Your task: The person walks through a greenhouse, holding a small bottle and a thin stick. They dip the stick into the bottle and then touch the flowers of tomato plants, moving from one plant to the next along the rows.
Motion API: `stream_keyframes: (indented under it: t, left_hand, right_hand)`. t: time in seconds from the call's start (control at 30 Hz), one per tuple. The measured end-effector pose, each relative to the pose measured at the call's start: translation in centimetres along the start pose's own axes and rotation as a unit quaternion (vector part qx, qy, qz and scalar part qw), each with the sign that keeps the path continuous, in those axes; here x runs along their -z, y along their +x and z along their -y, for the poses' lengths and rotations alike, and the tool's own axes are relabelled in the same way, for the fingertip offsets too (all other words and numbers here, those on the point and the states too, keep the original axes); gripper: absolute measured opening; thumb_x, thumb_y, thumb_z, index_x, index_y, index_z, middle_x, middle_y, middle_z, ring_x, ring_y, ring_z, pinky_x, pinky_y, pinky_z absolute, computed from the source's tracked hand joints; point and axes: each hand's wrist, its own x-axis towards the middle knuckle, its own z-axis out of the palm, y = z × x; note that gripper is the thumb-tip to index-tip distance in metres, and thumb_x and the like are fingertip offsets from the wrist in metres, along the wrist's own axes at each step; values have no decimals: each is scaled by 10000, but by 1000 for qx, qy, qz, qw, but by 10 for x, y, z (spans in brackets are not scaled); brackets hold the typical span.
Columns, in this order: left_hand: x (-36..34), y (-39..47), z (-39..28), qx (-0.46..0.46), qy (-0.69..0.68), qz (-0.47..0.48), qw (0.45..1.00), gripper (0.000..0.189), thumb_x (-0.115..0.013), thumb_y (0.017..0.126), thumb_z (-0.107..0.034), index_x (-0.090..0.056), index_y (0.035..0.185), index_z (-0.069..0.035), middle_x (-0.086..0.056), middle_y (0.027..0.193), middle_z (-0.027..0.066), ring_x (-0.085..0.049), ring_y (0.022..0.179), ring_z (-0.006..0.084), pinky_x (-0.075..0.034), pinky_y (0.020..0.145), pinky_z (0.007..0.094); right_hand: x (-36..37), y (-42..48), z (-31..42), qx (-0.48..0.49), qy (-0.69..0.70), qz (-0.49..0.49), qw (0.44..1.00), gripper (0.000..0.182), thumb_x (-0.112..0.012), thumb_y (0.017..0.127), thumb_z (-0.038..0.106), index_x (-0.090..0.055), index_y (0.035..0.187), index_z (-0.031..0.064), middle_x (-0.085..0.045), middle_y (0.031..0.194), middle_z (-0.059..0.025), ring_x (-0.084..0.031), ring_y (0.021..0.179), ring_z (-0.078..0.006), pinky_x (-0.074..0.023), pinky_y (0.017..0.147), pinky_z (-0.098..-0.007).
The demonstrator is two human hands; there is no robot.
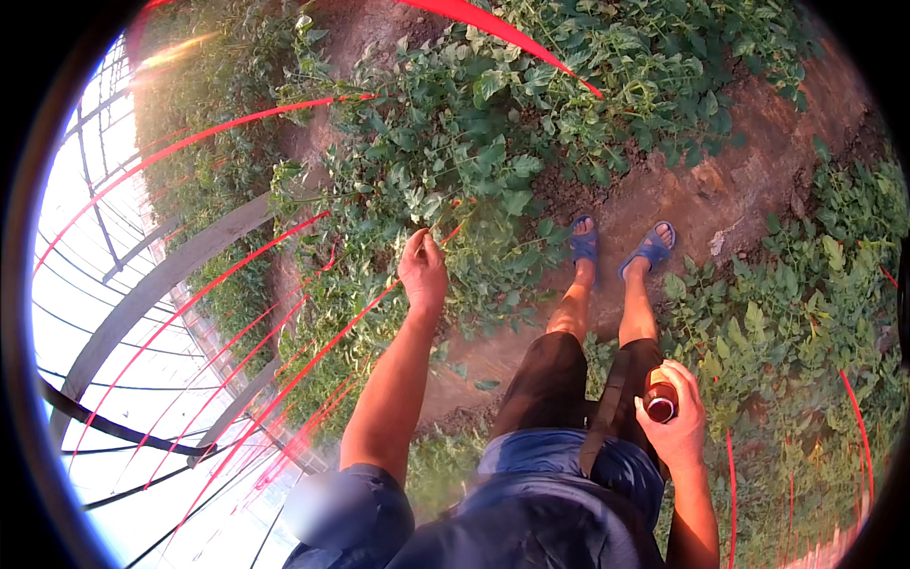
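My left hand [424,267] is raised at the tips of tomato plants [490,156], its thumb and fingers pinched together; a thin stem-like thing shows at the fingertips, but what it is cannot be told. A red strap [355,316] runs up close by this hand. At the lower right, my right hand [679,419] is wrapped around a small brown glass bottle [661,402], whose round end faces the camera. The bottle is in front of my dark shorts, above the right leg.
Leafy rows stand on both sides of a bare soil path [625,206], where my feet in blue sandals [648,247] stand. Several red straps slant up from the plants. At the left are a grey curved beam [170,277] and thin frame bars.
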Motion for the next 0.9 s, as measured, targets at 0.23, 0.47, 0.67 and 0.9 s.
stream_keyframes:
  t: [0.23, 0.47, 0.67, 0.9]
  left_hand:
    - [2, 0, 9, 14, -31, -11, 999, 289, -596, 1075, -198, -668, 1241, 28, -716, 947, 67, -703, 773, 132, -558, 715, 268]
    - [18, -11, 0, 28, -121, -21, 992, 272, -602, 1078, -191, -666, 1245, 15, -707, 930, 52, -674, 764, 122, -552, 695, 269]
    - [36, -26, -23, 25, -153, 4, 988, 292, -604, 1076, -177, -647, 1281, 26, -723, 1105, 107, -689, 822, 136, -577, 759, 277]
    - [45, -59, -53, 3, -267, 17, 964, 291, -603, 1076, -186, -662, 1283, 9, -725, 1131, 112, -682, 798, 133, -590, 740, 284]
  right_hand:
    - [0, 2, 2, 1, 2, -2, 1000, 676, -874, 719, 38, -581, 1328, 54, -631, 1341, -170, -648, 1214, -364, -548, 1025, -440]
    - [1, 1, 10, 6, 7, -7, 1000, 637, -890, 740, 92, -586, 1298, 46, -633, 1331, -190, -627, 1243, -394, -529, 1062, -460]
    - [12, -7, 26, 36, 23, -44, 998, 630, -889, 749, 106, -588, 1300, 56, -633, 1332, -190, -625, 1245, -400, -529, 1056, -459]
    - [38, -22, 49, 103, 16, -123, 987, 624, -890, 748, 80, -596, 1297, 42, -638, 1322, -188, -651, 1210, -356, -539, 1034, -433]
